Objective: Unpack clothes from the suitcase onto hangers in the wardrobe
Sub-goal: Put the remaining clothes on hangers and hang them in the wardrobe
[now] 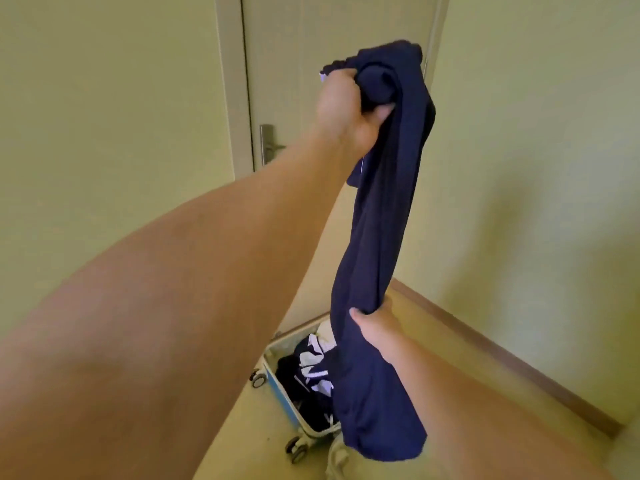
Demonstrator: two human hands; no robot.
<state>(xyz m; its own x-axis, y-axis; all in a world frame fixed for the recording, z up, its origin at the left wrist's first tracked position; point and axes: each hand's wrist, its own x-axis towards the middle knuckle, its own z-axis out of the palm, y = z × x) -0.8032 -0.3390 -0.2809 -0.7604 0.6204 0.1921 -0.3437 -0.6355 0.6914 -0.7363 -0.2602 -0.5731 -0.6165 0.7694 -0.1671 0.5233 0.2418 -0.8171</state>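
A long navy blue garment (381,209) hangs stretched in the air in front of me. My left hand (349,105) grips its bunched top end, raised high before the door. My right hand (372,323) grips the cloth lower down, with the garment's tail draping over my forearm. Below, a light blue suitcase (277,386) lies open on the floor. Inside it sit dark and white clothes (311,368), partly hidden by the hanging garment. No wardrobe or hanger is in view.
A closed pale door (332,36) with a metal handle (268,143) stands straight ahead. Yellowish walls rise on both sides, and a wooden skirting board (502,348) runs along the right wall. The suitcase's wheels (258,379) point left.
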